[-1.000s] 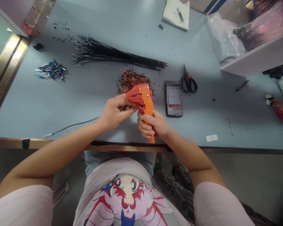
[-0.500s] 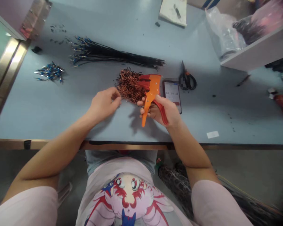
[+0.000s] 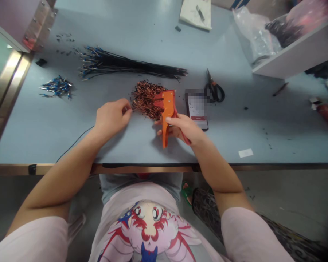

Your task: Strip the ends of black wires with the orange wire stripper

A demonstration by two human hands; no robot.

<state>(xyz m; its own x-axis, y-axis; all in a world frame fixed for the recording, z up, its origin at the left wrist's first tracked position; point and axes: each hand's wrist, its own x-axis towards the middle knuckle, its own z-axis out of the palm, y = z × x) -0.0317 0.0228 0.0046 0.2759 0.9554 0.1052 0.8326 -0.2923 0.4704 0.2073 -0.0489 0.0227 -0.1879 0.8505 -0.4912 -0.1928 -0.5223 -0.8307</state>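
Observation:
My right hand [image 3: 187, 128] is wrapped round an orange-and-red wire stripper [image 3: 168, 103], its jaws pointing up and left over a heap of short copper-coloured wire bits [image 3: 144, 98]. To the left of that heap my left hand [image 3: 112, 118] is closed, thumb and fingers pinched together. A thin black wire [image 3: 74, 143] runs out from under the left wrist toward the table's front edge; the part within the fingers is hidden. Behind the heap lies a bundle of black wires [image 3: 133, 65] with blue terminals at its left end.
A pile of blue terminals [image 3: 57, 86] lies at left. Right of the stripper are a phone [image 3: 198, 112] and black-handled scissors [image 3: 214, 89]. A notepad [image 3: 190, 16] lies at the back, and a shelf [image 3: 292, 54] with plastic bags stands at back right.
My left hand has shifted slightly left, and the black wire now shows beside its wrist. The stripper in my right hand has moved a little left and turned more upright.

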